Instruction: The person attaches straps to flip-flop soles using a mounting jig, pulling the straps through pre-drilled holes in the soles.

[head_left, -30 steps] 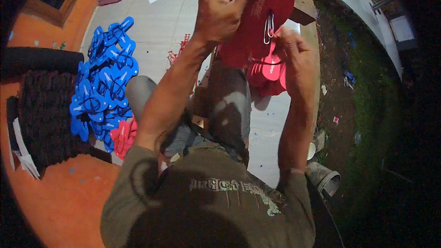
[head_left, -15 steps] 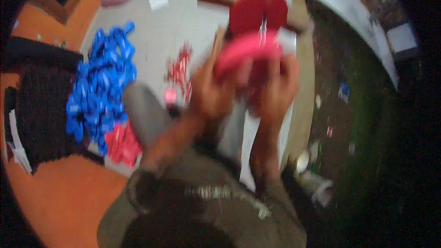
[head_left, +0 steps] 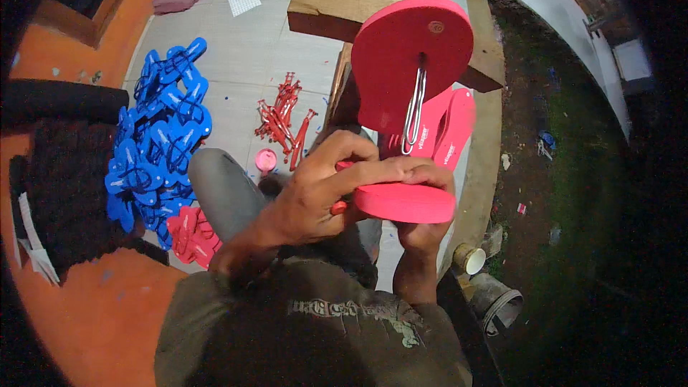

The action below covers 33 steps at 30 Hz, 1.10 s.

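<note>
A pink flip-flop sole (head_left: 405, 204) is held nearly edge-on in front of me. My right hand (head_left: 428, 229) is closed around its right side and underside. Close against its left side, my left hand (head_left: 315, 186) is closed, with a small red strap end (head_left: 339, 208) showing below its fingers. Just beyond stands a darker red sole section (head_left: 408, 64), underside toward me; a bent metal wire loop (head_left: 414, 111) comes out of its hole. Whether this section joins the held sole is hidden by my fingers. Printed pink soles (head_left: 456, 122) lie behind it.
A thick wooden beam (head_left: 333, 3) lies beyond the sole. To the left are a heap of blue flip-flops (head_left: 165, 136), pink ones (head_left: 192, 235), loose red straps (head_left: 283, 115) and a small pink pot (head_left: 266, 160). A pale bucket (head_left: 469, 259) stands at the right ledge.
Both hands have come down toward me, and the pink sole is now lower and edge-on. The metal loop shows plainly below the darker red section. The earlier frame is blurred.
</note>
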Motion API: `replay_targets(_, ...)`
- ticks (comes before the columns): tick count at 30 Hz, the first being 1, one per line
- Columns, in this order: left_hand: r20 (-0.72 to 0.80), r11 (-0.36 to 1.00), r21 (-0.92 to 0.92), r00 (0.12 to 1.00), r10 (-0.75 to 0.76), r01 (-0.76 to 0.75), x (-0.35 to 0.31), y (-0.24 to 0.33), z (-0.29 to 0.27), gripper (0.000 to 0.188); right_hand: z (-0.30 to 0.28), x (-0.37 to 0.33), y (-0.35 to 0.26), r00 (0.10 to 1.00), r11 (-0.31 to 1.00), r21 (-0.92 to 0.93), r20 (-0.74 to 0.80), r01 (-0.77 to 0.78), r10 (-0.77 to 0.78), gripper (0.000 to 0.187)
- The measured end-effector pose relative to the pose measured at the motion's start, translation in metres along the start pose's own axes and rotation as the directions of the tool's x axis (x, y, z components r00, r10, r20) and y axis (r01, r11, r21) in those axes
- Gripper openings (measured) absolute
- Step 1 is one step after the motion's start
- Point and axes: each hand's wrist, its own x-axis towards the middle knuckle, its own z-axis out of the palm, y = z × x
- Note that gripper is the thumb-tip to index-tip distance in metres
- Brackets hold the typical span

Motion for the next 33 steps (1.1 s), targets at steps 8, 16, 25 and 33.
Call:
replay_targets(8,-0.14,0.99,0.073,0.982,0.129,-0.12,0.011,0.004,-0.011,0.035,-0.021,0.046,-0.013,0.912,0.936,-0.007,0.23,0.352,-0.341,0.018)
replay_targets(16,-0.05,0.988,0.141,0.996,0.071,-0.064,0.019,-0.001,-0.014,0.037,-0.024,0.049,-0.006,0.935,0.948,0.065,0.162,0.31,-0.317,0.019)
replay_targets(25,0.153,0.998,-0.068,0.988,-0.004,0.015,0.019,-0.008,-0.016,0.044,-0.019,0.031,-0.021,0.995,0.927,0.367,0.081,-0.077,0.05,0.014)
replay_targets(33,-0.039,0.971,-0.237,0.999,-0.038,0.027,0.013,0.002,-0.008,0.039,-0.038,0.044,-0.018,0.912,0.988,0.103,0.383,0.114,-0.145,0.023)
